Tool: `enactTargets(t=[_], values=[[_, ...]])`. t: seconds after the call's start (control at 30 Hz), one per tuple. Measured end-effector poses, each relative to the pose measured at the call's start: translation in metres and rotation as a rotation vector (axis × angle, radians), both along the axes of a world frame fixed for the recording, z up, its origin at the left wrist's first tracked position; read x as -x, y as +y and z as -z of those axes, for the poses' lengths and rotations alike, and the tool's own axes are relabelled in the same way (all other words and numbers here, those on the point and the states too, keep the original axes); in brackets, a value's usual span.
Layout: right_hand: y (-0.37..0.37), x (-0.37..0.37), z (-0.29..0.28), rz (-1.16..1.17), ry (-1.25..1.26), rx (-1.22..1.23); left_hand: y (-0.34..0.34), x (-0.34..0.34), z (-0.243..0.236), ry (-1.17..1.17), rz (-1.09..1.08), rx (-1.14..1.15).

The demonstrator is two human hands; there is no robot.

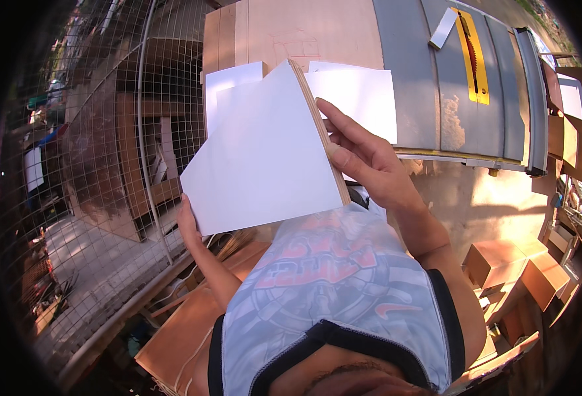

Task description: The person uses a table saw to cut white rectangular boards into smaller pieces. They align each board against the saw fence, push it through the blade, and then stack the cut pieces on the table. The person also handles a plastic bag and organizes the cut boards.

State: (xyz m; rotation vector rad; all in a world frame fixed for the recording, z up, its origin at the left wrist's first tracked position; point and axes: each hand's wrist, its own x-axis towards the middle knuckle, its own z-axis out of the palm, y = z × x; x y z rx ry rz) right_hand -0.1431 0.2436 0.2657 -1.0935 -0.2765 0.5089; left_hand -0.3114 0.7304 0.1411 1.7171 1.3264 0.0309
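A stack of white-faced wooden panels (264, 152) is held up in front of my chest, tilted, with one corner cut at a slant. Its layered brown edge (323, 135) shows along the right side. My left hand (188, 222) grips the lower left corner, its fingers partly hidden under the panels. Along the right edge lies my right hand (363, 155), thumb and fingers against the layered side. Behind the stack, more white panels (360, 99) rest on the wooden tabletop (337, 33); another white panel (238, 78) lies at the left.
To the right of the wooden top is a grey table saw (410, 79) with a yellow insert (470, 59) around its blade. A small white strip (443, 28) lies beside it. Wire mesh fencing (147, 119) stands at the left. Wooden boxes (502, 264) sit at the lower right.
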Motion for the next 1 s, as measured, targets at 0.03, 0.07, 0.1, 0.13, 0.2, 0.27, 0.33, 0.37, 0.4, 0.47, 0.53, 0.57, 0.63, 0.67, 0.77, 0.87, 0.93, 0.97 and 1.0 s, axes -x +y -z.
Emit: enactTargets(t=[0.03, 0.07, 0.1, 0.13, 0.2, 0.27, 0.33, 0.37, 0.4, 0.47, 0.53, 0.57, 0.63, 0.67, 0.77, 0.87, 0.93, 0.97, 1.0], values=[[0.006, 0.001, -0.007, -0.004, -0.050, 0.006, -0.005, 0.001, 0.004, -0.012, -0.006, 0.062], [0.011, 0.000, -0.013, -0.002, -0.098, -0.024, -0.009, 0.001, 0.008, -0.023, -0.010, 0.117], [0.015, 0.000, -0.016, -0.010, -0.132, -0.017, -0.011, 0.002, 0.011, -0.036, -0.015, 0.167], [0.021, -0.001, -0.019, -0.021, -0.169, -0.020, -0.009, 0.008, 0.017, -0.042, -0.023, 0.195], [0.030, 0.000, -0.034, -0.070, -0.103, -0.111, -0.001, 0.019, 0.033, -0.092, -0.074, 0.251], [0.040, 0.003, -0.041, -0.103, -0.190, -0.123, 0.001, 0.037, 0.049, -0.173, -0.169, 0.316], [0.046, 0.003, -0.045, -0.140, -0.292, -0.096, 0.002, 0.047, 0.054, -0.217, -0.200, 0.386], [0.048, 0.004, -0.046, -0.122, -0.341, -0.102, 0.000, 0.052, 0.053, -0.230, -0.202, 0.425], [0.053, 0.005, -0.048, -0.104, -0.388, -0.107, -0.001, 0.056, 0.052, -0.238, -0.197, 0.460], [0.062, 0.006, -0.048, -0.060, -0.494, -0.130, -0.002, 0.067, 0.048, -0.261, -0.184, 0.534], [0.071, 0.008, -0.049, -0.022, -0.551, -0.165, -0.001, 0.082, 0.043, -0.282, -0.147, 0.625], [0.073, 0.007, -0.049, 0.002, -0.575, -0.173, -0.001, 0.088, 0.042, -0.293, -0.124, 0.684], [0.080, 0.004, -0.052, 0.062, -0.598, -0.184, 0.000, 0.101, 0.037, -0.288, -0.055, 0.796], [0.083, 0.003, -0.054, 0.087, -0.610, -0.191, 0.001, 0.113, 0.032, -0.294, -0.031, 0.847], [0.091, -0.006, -0.052, 0.098, -0.677, -0.110, -0.010, 0.110, 0.014, -0.253, 0.025, 0.856], [0.100, -0.013, -0.055, 0.129, -0.652, -0.068, -0.057, 0.085, -0.016, -0.133, -0.095, 0.612], [0.107, -0.006, -0.058, 0.070, -0.567, -0.118, -0.016, 0.147, 0.008, -0.190, -0.020, 0.736], [0.105, -0.008, -0.060, 0.075, -0.531, -0.125, 0.003, 0.153, 0.021, -0.218, 0.049, 0.809], [0.100, -0.012, -0.061, 0.084, -0.503, -0.126, -0.005, 0.135, 0.018, -0.152, 0.013, 0.614]])
